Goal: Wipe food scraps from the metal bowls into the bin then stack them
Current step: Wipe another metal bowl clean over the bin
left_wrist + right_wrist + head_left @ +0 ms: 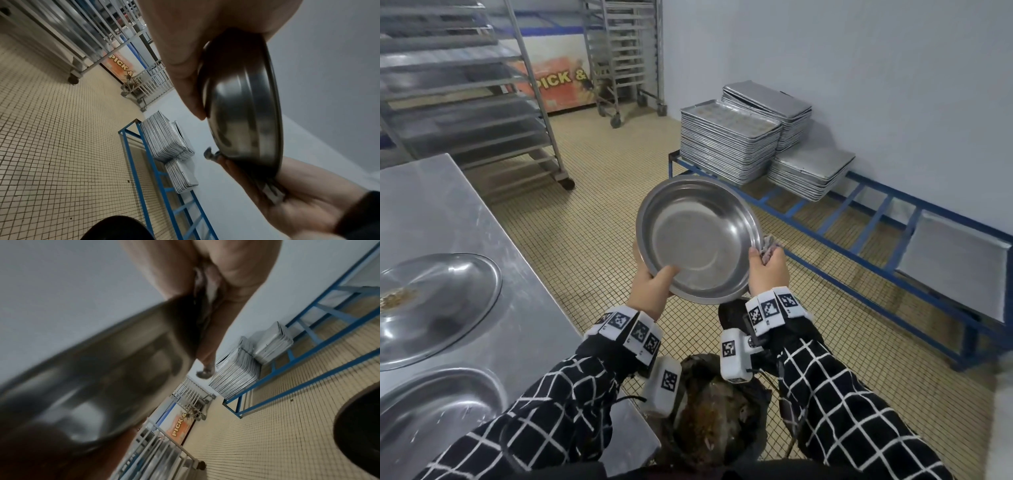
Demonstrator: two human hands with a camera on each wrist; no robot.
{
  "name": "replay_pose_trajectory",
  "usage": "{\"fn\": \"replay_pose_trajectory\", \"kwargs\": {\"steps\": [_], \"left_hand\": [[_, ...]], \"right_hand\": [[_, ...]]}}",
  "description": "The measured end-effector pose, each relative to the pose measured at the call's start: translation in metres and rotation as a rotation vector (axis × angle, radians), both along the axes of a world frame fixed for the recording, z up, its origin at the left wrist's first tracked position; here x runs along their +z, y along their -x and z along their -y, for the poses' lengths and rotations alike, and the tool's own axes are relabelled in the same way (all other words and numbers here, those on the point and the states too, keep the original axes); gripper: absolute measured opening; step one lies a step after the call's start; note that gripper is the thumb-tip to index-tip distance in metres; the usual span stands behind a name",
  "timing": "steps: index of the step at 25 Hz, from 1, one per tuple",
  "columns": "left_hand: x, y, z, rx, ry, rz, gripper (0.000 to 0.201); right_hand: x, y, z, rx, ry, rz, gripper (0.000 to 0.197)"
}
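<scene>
Bin (709, 428): black-lined, scraps inside, on the floor directly below both wrists.

Left hand (650, 291): thumb hooked over the near rim, fingers (185, 68) spread behind the underside; grips the held bowl.

Held bowl (698, 240): metal, tilted up on edge, hollow facing the person, interior looks clean. It lies between the two hands, above and just beyond the bin.

Right hand (768, 270): closed around a bunched cloth (768, 245), pressed to the bowl's right rim.

Bench (448, 205): left of the left fingers, carrying two more bowls; the farther bowl (438, 308) shows crumbs, the nearer bowl (438, 414) shows none.

Judgement: stacking turns leftward; the left hand is nearer the bench.

Baking trays (729, 144): stacked beyond the fingers, on a blue rack.
</scene>
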State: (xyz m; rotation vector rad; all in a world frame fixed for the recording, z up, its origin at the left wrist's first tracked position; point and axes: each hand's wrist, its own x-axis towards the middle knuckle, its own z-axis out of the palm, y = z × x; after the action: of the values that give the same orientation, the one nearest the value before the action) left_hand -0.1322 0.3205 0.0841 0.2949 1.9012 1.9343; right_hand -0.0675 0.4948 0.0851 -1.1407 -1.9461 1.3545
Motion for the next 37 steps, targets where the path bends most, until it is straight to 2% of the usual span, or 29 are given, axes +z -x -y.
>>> {"fn": "replay_pose_trajectory", "kwargs": {"steps": [4,8,10,13,15,17,19,21,22,24,25,26,28,31,34,37], "left_hand": [[-0.005,0.023,0.014,0.129,0.004,-0.028,0.046],[-0.009,0.028,0.02,0.111,0.05,-0.07,0.055],[-0.005,0.019,0.016,0.073,0.078,-0.079,0.051],[0.002,0.009,0.006,0.034,0.079,-0.128,0.037],[0.007,0.013,-0.002,0.036,0.061,-0.117,0.05],[0.007,0.018,-0.005,0.048,0.082,-0.097,0.06],[0.007,0.018,-0.01,0.032,0.086,-0.095,0.06],[0.008,0.01,-0.015,0.027,0.087,-0.129,0.051],[0.009,0.004,-0.018,0.033,0.099,-0.156,0.051],[0.012,-0.006,-0.027,0.04,0.106,-0.209,0.049],[0.014,-0.009,-0.031,0.051,0.105,-0.235,0.048],[0.017,-0.012,-0.034,0.08,0.092,-0.245,0.045],[0.021,-0.011,-0.035,0.129,0.026,-0.216,0.027],[0.022,-0.005,-0.032,0.106,0.014,-0.229,0.019],[0.017,-0.006,-0.031,0.069,0.09,-0.228,0.035],[0.009,-0.007,-0.031,0.013,0.198,-0.155,0.075]], "right_hand": [[-0.005,-0.008,0.011,0.147,-0.138,0.152,0.024],[-0.003,-0.011,0.029,0.209,-0.288,0.121,0.021],[-0.001,-0.01,0.052,0.372,-0.314,0.058,0.023],[-0.01,-0.018,0.087,0.781,-0.384,-0.015,0.032],[-0.023,-0.027,0.084,0.957,-0.492,0.023,0.046],[-0.032,-0.033,0.058,1.025,-0.661,0.183,0.057],[-0.04,-0.038,0.027,1.042,-0.864,0.414,0.074],[-0.043,-0.038,0.007,1.029,-0.894,0.489,0.089],[-0.043,-0.037,0.006,1.021,-0.796,0.446,0.085],[-0.04,-0.036,0.02,1.029,-0.479,0.235,0.063],[-0.037,-0.036,0.027,1.033,-0.388,0.123,0.057],[-0.033,-0.038,0.035,1.021,-0.383,0.046,0.053],[-0.035,-0.04,0.035,0.983,-0.548,0.004,0.048],[-0.048,-0.04,0.002,0.95,-0.88,0.245,0.064],[-0.056,-0.032,-0.037,0.867,-1.05,0.495,0.07],[-0.047,-0.014,-0.067,0.767,-1.022,0.532,0.064]]}}
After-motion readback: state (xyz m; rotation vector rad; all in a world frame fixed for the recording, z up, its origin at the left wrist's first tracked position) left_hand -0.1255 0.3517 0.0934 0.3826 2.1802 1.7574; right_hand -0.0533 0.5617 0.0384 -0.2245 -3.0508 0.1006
